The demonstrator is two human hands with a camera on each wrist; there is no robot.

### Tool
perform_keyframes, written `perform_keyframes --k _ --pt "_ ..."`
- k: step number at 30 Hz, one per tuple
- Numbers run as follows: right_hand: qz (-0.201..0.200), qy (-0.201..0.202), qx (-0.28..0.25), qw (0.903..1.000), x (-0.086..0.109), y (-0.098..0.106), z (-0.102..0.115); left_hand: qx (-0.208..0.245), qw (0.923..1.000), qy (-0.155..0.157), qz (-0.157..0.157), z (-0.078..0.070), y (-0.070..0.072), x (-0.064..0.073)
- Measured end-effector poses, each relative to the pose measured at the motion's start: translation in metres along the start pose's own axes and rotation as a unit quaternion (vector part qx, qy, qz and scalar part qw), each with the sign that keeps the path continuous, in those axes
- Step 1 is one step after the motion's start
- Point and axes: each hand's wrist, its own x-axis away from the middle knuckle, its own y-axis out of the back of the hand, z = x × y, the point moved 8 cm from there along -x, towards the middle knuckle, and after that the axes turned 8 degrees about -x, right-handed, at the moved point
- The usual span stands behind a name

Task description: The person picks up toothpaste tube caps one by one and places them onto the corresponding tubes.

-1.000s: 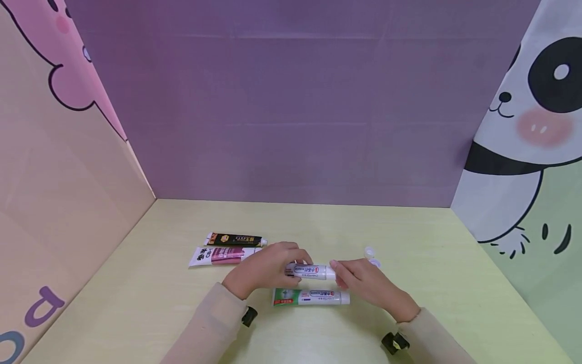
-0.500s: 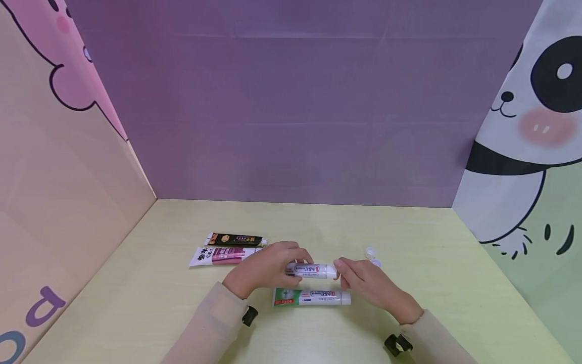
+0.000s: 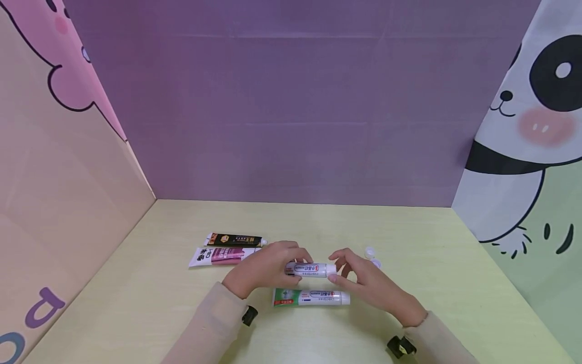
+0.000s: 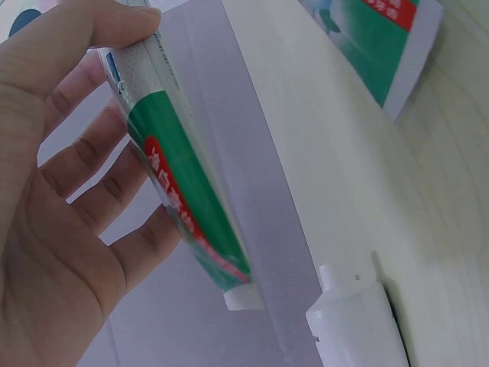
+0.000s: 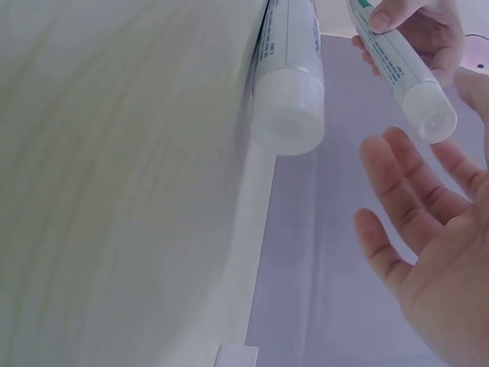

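Observation:
My left hand [image 3: 273,265] grips a toothpaste tube [image 3: 309,270] above the table, its capped end pointing right. In the left wrist view, the thumb presses on that tube, and its green part with a red stripe shows below. At the cap end, my right hand [image 3: 368,280] has its thumb and forefinger spread on either side of the white cap [image 5: 429,115]. The right wrist view shows these fingers relaxed and apart from the cap. A second green-and-white toothpaste tube [image 3: 313,297] lies on the table just in front, its cap also to the right.
To the left, a black toothpaste tube [image 3: 236,240] lies behind a pink-and-white tube [image 3: 227,256] that is partly hidden by my left hand. Two small white caps [image 3: 370,252] rest beyond my right hand. A purple wall [image 3: 295,111] stands behind the table.
The right fingers were pinching the tube's cap and have now let go and spread apart, the hand shifting slightly right. My left hand and its tube have stayed in place.

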Motion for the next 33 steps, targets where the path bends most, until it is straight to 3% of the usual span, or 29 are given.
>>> perform_keyframes --k 8,14,33 --pt "-0.001 0.045 -0.018 0.9988 0.000 0.000 0.009 0.009 0.9999 0.007 0.000 0.001 0.000 0.001" --pt "-0.003 0.066 -0.001 0.9978 -0.001 -0.001 0.013 0.004 1.0000 0.000 -0.004 0.000 0.001 0.001" --pt "-0.002 0.051 -0.005 0.9987 -0.001 0.000 0.012 0.006 0.9999 -0.005 -0.011 -0.001 0.002 0.001"
